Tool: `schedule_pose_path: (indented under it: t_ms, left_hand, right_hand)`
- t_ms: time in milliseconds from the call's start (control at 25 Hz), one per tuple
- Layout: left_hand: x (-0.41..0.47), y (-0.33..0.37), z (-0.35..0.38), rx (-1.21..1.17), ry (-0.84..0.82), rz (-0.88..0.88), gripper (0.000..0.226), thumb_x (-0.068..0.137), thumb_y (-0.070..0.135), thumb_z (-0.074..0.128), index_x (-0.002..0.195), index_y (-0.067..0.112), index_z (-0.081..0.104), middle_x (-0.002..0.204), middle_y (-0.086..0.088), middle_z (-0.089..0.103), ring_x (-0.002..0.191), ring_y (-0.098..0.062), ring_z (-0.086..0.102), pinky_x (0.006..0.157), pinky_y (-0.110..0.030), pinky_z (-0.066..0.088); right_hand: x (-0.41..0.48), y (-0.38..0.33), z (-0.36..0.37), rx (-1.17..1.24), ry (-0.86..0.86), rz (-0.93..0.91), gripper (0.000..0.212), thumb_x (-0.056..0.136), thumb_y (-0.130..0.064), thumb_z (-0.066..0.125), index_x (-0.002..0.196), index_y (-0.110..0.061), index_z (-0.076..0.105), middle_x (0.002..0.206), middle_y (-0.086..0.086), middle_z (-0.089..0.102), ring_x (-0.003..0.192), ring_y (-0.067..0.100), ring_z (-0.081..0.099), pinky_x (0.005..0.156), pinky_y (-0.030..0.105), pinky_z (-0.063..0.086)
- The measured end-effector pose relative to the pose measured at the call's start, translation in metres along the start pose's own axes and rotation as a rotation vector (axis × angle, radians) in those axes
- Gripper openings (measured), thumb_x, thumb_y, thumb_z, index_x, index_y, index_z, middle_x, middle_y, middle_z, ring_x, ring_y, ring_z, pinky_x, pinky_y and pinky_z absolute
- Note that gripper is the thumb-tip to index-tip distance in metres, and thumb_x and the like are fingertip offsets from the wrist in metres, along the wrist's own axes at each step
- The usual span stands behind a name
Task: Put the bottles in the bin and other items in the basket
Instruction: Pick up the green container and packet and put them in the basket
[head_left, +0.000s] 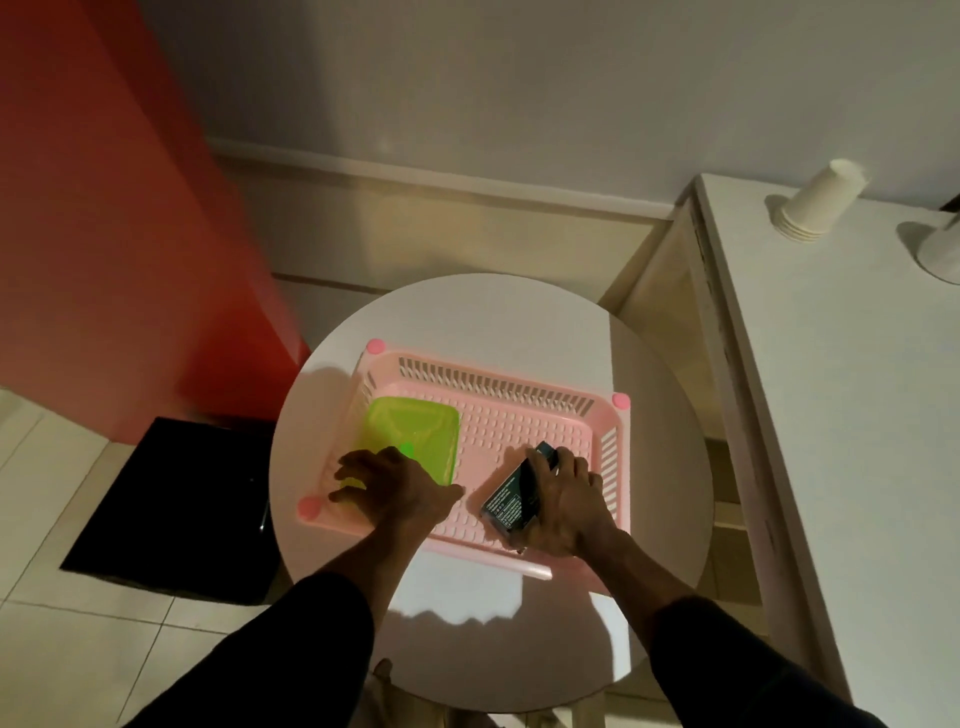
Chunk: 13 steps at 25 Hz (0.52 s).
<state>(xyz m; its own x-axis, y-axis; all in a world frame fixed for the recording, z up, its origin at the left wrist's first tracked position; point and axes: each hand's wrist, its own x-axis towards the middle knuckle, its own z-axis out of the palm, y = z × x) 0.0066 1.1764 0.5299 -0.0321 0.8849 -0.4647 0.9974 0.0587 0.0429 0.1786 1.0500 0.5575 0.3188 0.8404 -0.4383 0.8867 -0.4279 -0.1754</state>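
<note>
Black bin (171, 509) on the tiled floor, nine o'clock of the round white worktop (493, 312). The left hand (395, 488) is spread and holding nothing over the near-left corner of the pink basket (498, 379), at the near edge of the green plastic container (415, 431) (touching or not, can't tell). At its three o'clock, the right hand (566, 504) grips the dark printed carton (511, 493), long axis seven to one, low inside the basket. Letting go looks like the next move. Stacked paper cups (815, 208) sit out at two o'clock.
</note>
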Motion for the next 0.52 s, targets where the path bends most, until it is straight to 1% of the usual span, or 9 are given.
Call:
schedule_pose_path:
  t_ms: [40, 120, 200, 360, 440, 520]
  left_hand:
    - [-0.007, 0.001, -0.003, 0.023, 0.008, -0.016, 0.141, 0.053, 0.091, 0.069, 0.150, -0.003, 0.028, 0.156, -0.041, 0.014, 0.146, -0.060, 0.019, 0.115, -0.071, 0.028]
    - [-0.001, 0.002, 0.007, 0.030, 0.008, -0.028, 0.140, 0.059, 0.088, 0.072, 0.155, -0.005, 0.027, 0.158, -0.041, 0.010, 0.148, -0.060, 0.016, 0.113, -0.063, 0.035]
    - [0.006, 0.003, 0.010, 0.024, -0.015, -0.021, 0.134, 0.067, 0.084, 0.072, 0.155, -0.006, 0.028, 0.159, -0.041, 0.007, 0.149, -0.059, 0.015, 0.110, -0.058, 0.039]
    - [0.017, -0.001, 0.014, 0.034, 0.018, 0.130, 0.112, 0.077, 0.068, 0.076, 0.151, -0.004, 0.034, 0.164, -0.032, 0.018, 0.154, -0.049, 0.020, 0.113, -0.053, 0.038]
    - [0.022, -0.002, 0.018, 0.033, 0.006, 0.144, 0.109, 0.081, 0.067, 0.073, 0.152, -0.004, 0.032, 0.165, -0.031, 0.019, 0.155, -0.047, 0.021, 0.116, -0.053, 0.036]
    - [0.026, 0.001, 0.020, 0.025, -0.002, 0.149, 0.108, 0.085, 0.066, 0.069, 0.155, -0.005, 0.028, 0.167, -0.032, 0.016, 0.156, -0.047, 0.019, 0.118, -0.053, 0.033]
  right_hand:
    - [0.003, 0.007, 0.002, -0.008, -0.025, -0.022, 0.132, 0.056, -0.083, 0.069, 0.161, -0.027, 0.013, 0.156, 0.014, 0.028, 0.139, 0.036, 0.032, 0.117, 0.054, 0.032]
    - [0.010, 0.019, 0.006, -0.019, -0.054, -0.050, 0.131, 0.058, -0.080, 0.073, 0.161, -0.026, 0.013, 0.160, 0.014, 0.024, 0.144, 0.037, 0.028, 0.120, 0.055, 0.029]
    - [0.013, 0.026, 0.012, -0.027, -0.058, -0.059, 0.130, 0.059, -0.079, 0.076, 0.161, -0.026, 0.013, 0.163, 0.014, 0.020, 0.148, 0.037, 0.024, 0.121, 0.057, 0.028]
    - [0.024, 0.031, 0.024, -0.037, -0.035, -0.107, 0.133, 0.061, -0.074, 0.078, 0.161, -0.029, 0.004, 0.169, 0.015, 0.004, 0.156, 0.041, 0.006, 0.121, 0.061, 0.027]
    - [0.032, 0.032, 0.026, -0.024, -0.035, -0.125, 0.136, 0.060, -0.074, 0.079, 0.161, -0.032, -0.002, 0.171, 0.016, -0.003, 0.158, 0.042, -0.001, 0.121, 0.063, 0.026]
    - [0.037, 0.034, 0.026, -0.027, -0.038, -0.140, 0.138, 0.060, -0.074, 0.080, 0.161, -0.034, -0.005, 0.172, 0.015, -0.005, 0.158, 0.042, -0.003, 0.120, 0.063, 0.027]
